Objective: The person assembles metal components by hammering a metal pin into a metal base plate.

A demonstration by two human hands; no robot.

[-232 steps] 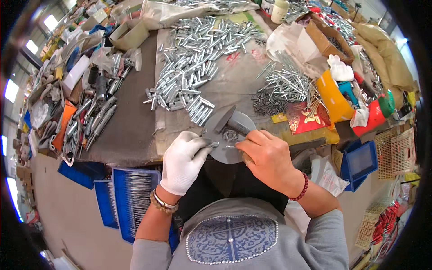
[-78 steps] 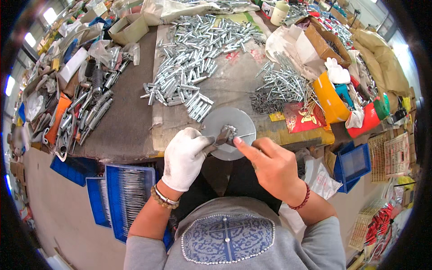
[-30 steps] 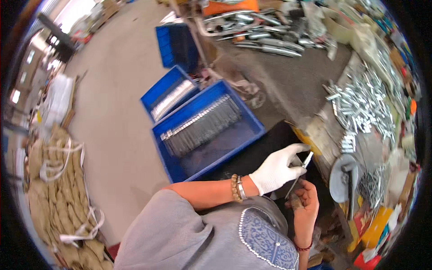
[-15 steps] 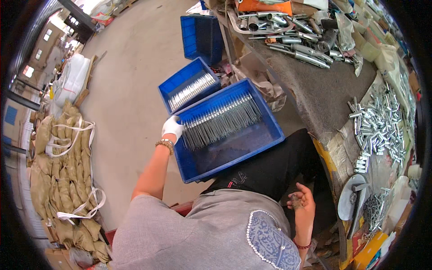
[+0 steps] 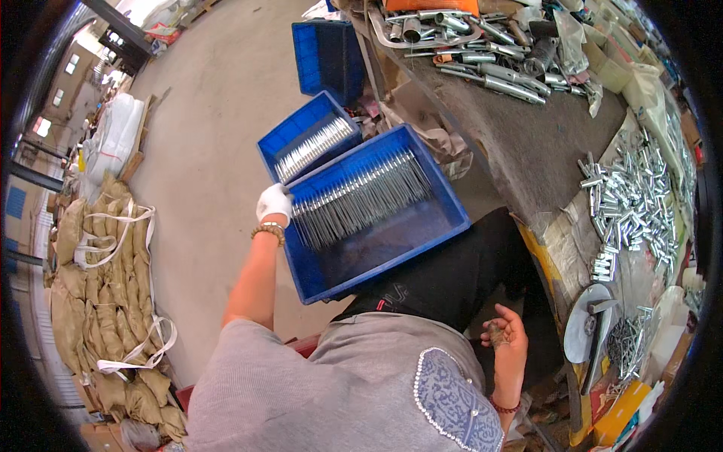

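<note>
My left hand [image 5: 273, 203], in a white glove, is closed at the left corner of a blue plastic bin [image 5: 392, 258], its fingertips on the rim and partly hidden. The bin sits tilted against my lap. Inside, a long row of thin dark metal rods with shiny silver upper ends [image 5: 361, 197] lies side by side. My bare right hand [image 5: 506, 335] hovers beside my right thigh, palm up. Its fingers are loosely curled and apart, with a dark smudge on them, and I see no object held there.
Beyond stands a smaller blue bin [image 5: 307, 129] with silver-ended pieces, then another blue bin [image 5: 329, 60]. On the right, a workbench [image 5: 520, 151] carries metal tubes [image 5: 504, 83], a heap of short silver parts [image 5: 633, 200] and a round metal disc [image 5: 587, 324]. Tan sacks [image 5: 102, 294] lie left.
My left hand has shifted slightly left and away from me along the bin's corner. The whole view has moved a little. My right hand stays nearly in place.
</note>
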